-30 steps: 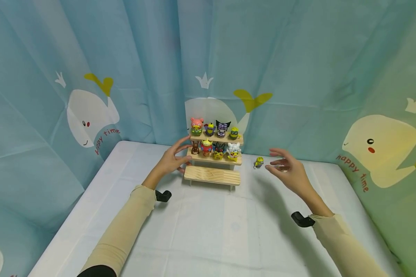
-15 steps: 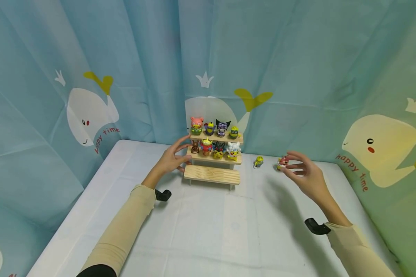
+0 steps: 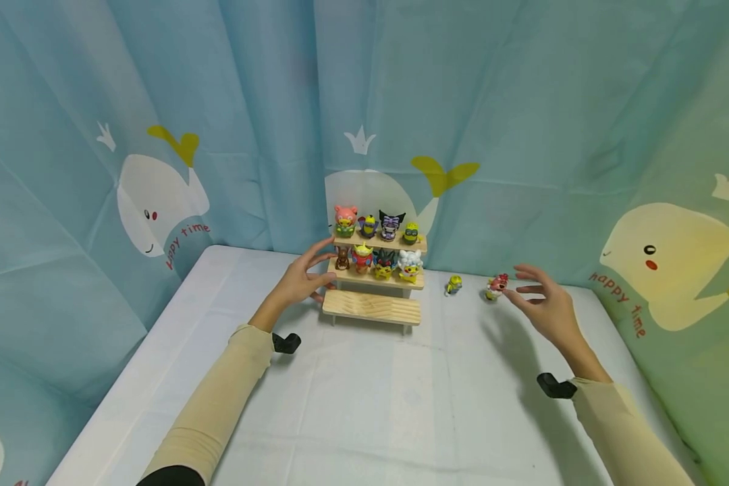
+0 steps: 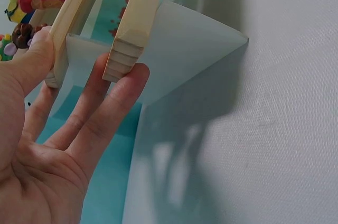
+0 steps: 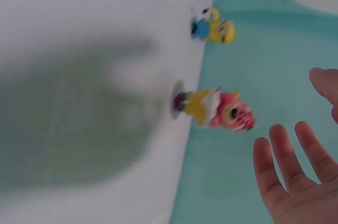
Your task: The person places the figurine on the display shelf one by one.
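Note:
At the table's back, my left hand [image 3: 298, 280] holds the left side of a three-tier wooden display stand [image 3: 372, 307]. In the left wrist view, its thumb rests against the figurine-bearing board [image 4: 60, 76], while fingertips touch the end of the bottom board [image 4: 127, 49]. My right hand [image 3: 549, 307] is raised, fingers spread, just right of a pink-hooded figurine [image 3: 496, 288] standing on the table. A gap shows between those fingers and the figurine [image 5: 229, 110] in the right wrist view. A small yellow-and-blue minion figurine [image 3: 453, 285] stands between the pink one and the stand.
Several figurines line the stand's top board [image 3: 379, 243] and middle board [image 3: 373, 275]; the bottom board is bare. A blue-green curtain [image 3: 522, 169] with printed whales hangs behind and beside the white table [image 3: 401, 405].
My right hand has moved right, from near the minion to the far side of the pink-hooded figurine, which now shows more fully. The left hand has stayed on the stand.

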Demonstrator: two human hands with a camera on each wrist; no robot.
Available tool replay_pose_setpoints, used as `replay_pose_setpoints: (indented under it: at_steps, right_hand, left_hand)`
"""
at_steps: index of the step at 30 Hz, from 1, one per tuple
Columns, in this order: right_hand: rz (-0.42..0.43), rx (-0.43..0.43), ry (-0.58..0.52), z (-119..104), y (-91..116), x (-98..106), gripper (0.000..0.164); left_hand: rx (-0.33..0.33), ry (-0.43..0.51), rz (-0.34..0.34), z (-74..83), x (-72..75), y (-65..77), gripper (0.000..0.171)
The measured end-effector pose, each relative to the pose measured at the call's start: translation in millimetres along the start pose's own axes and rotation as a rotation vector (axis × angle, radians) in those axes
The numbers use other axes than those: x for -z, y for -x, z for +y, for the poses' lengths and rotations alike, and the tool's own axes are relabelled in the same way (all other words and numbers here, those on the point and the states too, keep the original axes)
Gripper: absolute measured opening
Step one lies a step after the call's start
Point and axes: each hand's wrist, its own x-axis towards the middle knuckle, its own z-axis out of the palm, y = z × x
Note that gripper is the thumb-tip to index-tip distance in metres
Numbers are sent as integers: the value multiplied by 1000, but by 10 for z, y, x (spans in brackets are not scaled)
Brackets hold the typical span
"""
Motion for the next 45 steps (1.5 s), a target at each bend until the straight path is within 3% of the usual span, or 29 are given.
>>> replay_pose_setpoints:
  at_steps: [5,17,30,40,45]
  right_hand:
    - [-31,-78,11,189,-50,-33,54]
    - [-115,-163,-71,424,-185,-215,60]
    - [-93,-175,-55,553,-212,-352,45]
    - [-71,-188,-65,584,-218,-384,45]
    - [-75,-198,-64,592,-220,-381,46]
  left_hand:
    - [4,3,4,16,-9,4,76]
    - [3,-5,6,-13,-4,6,75]
    - [-15,5,0,-24,-6,-4,77]
    - [4,49,-19,234,-22,76,76]
    - [7,50,-17,250,-24,82,76]
